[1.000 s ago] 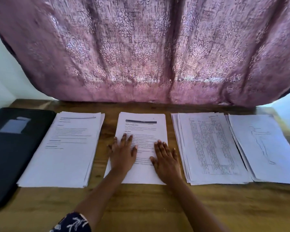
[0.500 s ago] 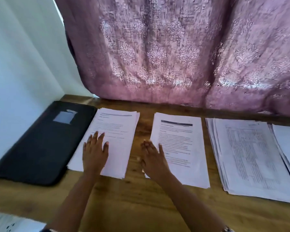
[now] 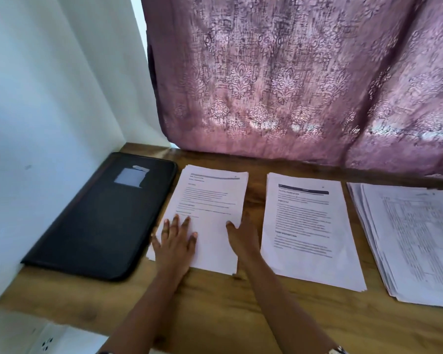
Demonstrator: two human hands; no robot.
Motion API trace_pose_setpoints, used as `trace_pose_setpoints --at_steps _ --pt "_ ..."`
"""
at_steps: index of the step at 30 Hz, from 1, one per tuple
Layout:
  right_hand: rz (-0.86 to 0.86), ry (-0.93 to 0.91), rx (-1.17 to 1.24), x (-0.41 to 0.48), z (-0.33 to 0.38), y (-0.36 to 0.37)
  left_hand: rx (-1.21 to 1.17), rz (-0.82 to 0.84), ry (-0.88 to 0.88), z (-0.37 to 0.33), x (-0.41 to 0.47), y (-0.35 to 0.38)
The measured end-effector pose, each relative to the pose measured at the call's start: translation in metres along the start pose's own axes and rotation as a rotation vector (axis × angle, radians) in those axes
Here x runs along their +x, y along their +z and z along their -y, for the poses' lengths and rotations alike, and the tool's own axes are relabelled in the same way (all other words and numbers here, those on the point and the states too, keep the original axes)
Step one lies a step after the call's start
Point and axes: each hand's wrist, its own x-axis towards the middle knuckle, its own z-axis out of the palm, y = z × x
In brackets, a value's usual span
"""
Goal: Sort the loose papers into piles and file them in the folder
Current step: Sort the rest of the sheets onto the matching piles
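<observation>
Wood-grain table [image 3: 241, 315], matt white paper piles [image 3: 210, 215], matt black textured folder [image 3: 100, 226], pink patterned woven cloth curtain [image 3: 292, 85], smooth painted wall [image 3: 49, 98].

Black folder [image 3: 97, 221], white papers [image 3: 210, 200], brown wooden table [image 3: 241, 315], mauve damask-patterned curtain [image 3: 292, 85].

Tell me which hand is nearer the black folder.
Left. The left hand lies flat on the left side of the leftmost pile, beside the folder; the right hand is at its right edge, farther off.

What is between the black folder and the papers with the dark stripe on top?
Another paper pile lies there, in the head view. The left hand and right hand touch it.
</observation>
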Motion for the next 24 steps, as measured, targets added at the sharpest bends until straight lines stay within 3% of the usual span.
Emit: trace_pose_setpoints --at_steps 10,14,16,18,21,24 --pt "0.189 0.208 0.389 0.033 0.023 -0.015 -0.036 -0.005 0.027 0.002 0.001 -0.003" --pt "0.130 0.055 0.033 0.031 0.024 -0.006 -0.061 -0.024 0.031 0.005 0.001 -0.001" --pt "0.138 0.051 0.051 0.032 0.020 -0.008 -0.102 0.002 0.017 0.006 0.002 -0.003" --pt "0.132 0.117 0.172 0.033 0.012 -0.010 -0.256 0.035 -0.037 0.009 0.007 -0.011" --pt "0.102 0.153 0.304 0.036 0.000 -0.015 -0.675 0.003 -0.130 0.010 0.024 -0.033" --pt "0.110 0.117 0.285 0.034 -0.006 -0.018 -0.907 0.011 -0.256 0.005 0.042 -0.056"
